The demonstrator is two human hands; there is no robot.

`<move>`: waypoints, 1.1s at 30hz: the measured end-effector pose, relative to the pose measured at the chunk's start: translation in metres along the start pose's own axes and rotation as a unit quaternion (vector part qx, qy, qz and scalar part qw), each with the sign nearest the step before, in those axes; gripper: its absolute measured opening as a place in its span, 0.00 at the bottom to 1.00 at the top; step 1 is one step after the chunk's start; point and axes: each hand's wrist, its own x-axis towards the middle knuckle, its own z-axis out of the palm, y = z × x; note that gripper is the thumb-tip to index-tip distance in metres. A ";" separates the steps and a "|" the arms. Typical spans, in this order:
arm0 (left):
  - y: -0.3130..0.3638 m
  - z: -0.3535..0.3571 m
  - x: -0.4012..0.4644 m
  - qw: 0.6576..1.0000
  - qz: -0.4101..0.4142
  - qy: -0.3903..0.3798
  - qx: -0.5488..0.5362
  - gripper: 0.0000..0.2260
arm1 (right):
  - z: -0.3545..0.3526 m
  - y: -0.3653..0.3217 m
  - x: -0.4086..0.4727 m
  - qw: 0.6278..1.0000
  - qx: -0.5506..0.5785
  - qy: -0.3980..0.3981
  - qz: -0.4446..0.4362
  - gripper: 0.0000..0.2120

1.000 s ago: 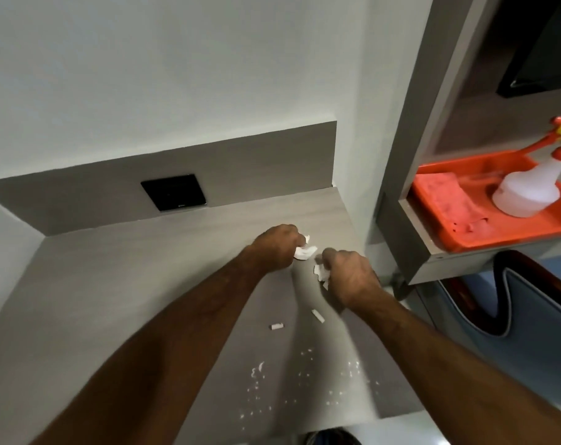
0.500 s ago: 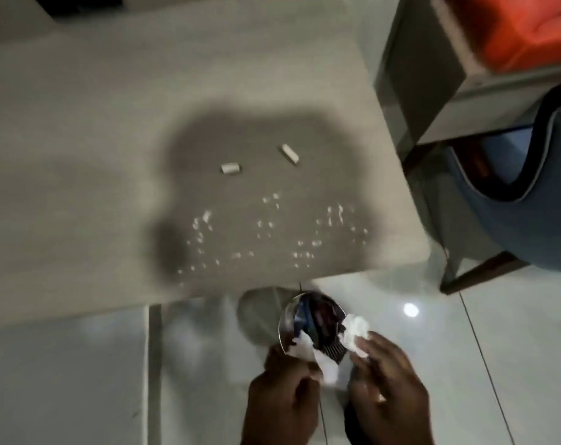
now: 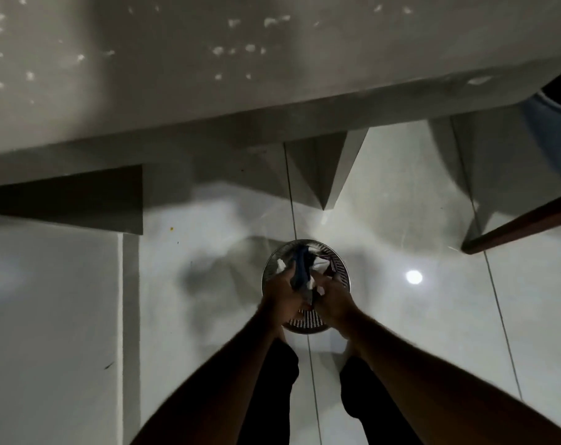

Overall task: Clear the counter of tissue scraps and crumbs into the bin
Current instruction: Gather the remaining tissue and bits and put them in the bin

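A round metal mesh bin stands on the floor below the counter. Both hands are pressed together over its mouth. My left hand has its fingers curled, with a white tissue scrap at its tips. My right hand is curled too, a small white scrap showing at its fingers. More white tissue and a dark blue item lie inside the bin. White crumbs are scattered over the counter top.
The floor is glossy white tile with a lamp glare. A brown chair leg and a blue seat are at the right. A dark panel sits under the counter at the left. My dark-trousered legs stand just before the bin.
My view has tipped from the counter down to the floor. Both hands carried tissue scraps off the counter and have gone down into the bin's mouth.
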 end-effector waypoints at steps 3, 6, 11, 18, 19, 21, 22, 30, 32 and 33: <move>0.024 -0.027 -0.034 0.996 0.015 0.085 0.018 0.19 | -0.021 -0.023 -0.033 0.998 0.035 0.039 0.032 0.15; 0.062 -0.074 -0.106 0.982 0.103 0.156 0.022 0.09 | -0.058 -0.061 -0.098 0.994 0.050 0.088 -0.029 0.12; 0.137 -0.172 -0.237 0.908 0.332 0.255 0.033 0.06 | -0.146 -0.172 -0.228 0.974 0.045 0.141 -0.173 0.03; 0.260 -0.330 -0.231 0.825 0.341 0.431 0.132 0.08 | -0.251 -0.362 -0.260 0.855 -0.130 0.332 -0.378 0.06; 0.275 -0.342 -0.219 0.843 0.308 0.406 0.171 0.09 | -0.259 -0.382 -0.245 0.866 -0.160 0.334 -0.336 0.07; 0.291 -0.353 -0.193 0.865 0.281 0.324 0.259 0.13 | -0.274 -0.409 -0.210 0.896 -0.219 0.313 -0.225 0.10; 0.294 -0.354 -0.183 0.868 0.282 0.280 0.299 0.15 | -0.278 -0.415 -0.195 0.907 -0.250 0.290 -0.174 0.13; 0.298 -0.358 -0.165 0.842 0.302 0.221 0.389 0.12 | -0.275 -0.417 -0.158 0.910 -0.332 0.218 -0.121 0.15; 0.293 -0.349 -0.186 0.831 0.352 0.278 0.330 0.10 | -0.274 -0.407 -0.173 0.918 -0.248 0.268 -0.153 0.11; 0.286 -0.341 -0.199 0.821 0.389 0.316 0.273 0.09 | -0.269 -0.396 -0.184 0.914 -0.199 0.304 -0.181 0.10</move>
